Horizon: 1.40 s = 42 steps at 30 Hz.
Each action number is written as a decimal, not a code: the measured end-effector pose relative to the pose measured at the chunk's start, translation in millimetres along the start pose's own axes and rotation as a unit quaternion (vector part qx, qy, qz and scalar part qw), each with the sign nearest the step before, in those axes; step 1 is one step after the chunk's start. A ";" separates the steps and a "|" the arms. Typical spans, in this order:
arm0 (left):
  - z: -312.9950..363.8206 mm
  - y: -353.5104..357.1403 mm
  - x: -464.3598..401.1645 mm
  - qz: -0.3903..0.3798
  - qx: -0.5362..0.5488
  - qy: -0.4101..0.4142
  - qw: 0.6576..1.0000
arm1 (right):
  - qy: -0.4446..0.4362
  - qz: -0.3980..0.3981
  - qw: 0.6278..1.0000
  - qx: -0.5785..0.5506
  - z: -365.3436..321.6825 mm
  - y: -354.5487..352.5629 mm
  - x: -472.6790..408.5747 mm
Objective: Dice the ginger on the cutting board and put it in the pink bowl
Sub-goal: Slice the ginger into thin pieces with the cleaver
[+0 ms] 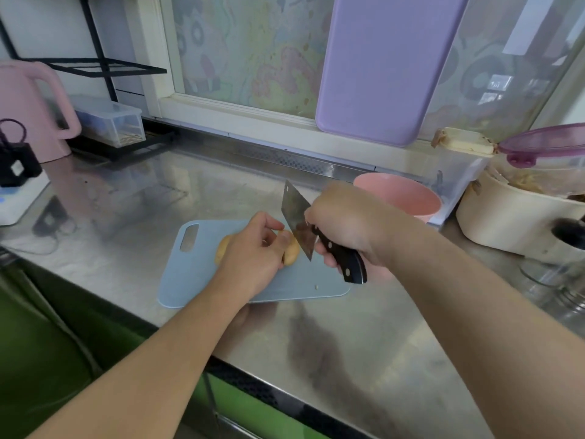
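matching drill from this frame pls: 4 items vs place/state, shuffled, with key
Items:
1. ginger
2. cleaver
3. pink bowl
4. purple board

Places/states:
A. leaning against the window
B. gripped by the right hand
C. on the counter behind the right hand
D. held down on the blue cutting board by the left hand

Pairs: 1-D, 2-B, 3-C, 4-A

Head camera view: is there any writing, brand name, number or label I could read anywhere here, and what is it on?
No text can be read anywhere in this view.
The black gadget at the left edge carries a small white label, too blurred to read.
The cleaver blade shows no legible brand mark.
The pink bowl, blue cutting board and purple board are plain.
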<state>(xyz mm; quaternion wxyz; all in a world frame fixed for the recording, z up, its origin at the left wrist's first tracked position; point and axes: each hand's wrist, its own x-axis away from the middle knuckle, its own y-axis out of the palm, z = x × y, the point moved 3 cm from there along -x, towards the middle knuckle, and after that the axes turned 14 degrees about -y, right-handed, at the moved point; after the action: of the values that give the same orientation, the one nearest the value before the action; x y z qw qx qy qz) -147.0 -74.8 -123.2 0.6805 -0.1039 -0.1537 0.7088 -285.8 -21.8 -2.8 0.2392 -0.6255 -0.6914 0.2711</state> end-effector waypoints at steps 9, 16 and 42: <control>-0.4 0.1 0.5 0.002 0.011 -0.009 1.000 | 0.025 -0.053 0.998 0.028 -7.5 1.8 1.2; 1.9 -0.3 2.4 0.010 0.001 -0.008 1.000 | 0.037 -0.028 0.999 -0.005 -2.3 -1.5 10.0; 6.8 -1.9 6.8 0.007 -0.027 0.001 1.000 | 0.077 -0.033 0.996 -0.032 -4.2 8.5 -2.2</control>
<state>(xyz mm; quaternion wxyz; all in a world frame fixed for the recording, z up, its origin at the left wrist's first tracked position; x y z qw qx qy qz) -148.1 -68.5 -115.8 0.6724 -0.1241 -0.1710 0.7094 -276.5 -23.0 -5.5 0.2799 -0.6289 -0.6996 0.1917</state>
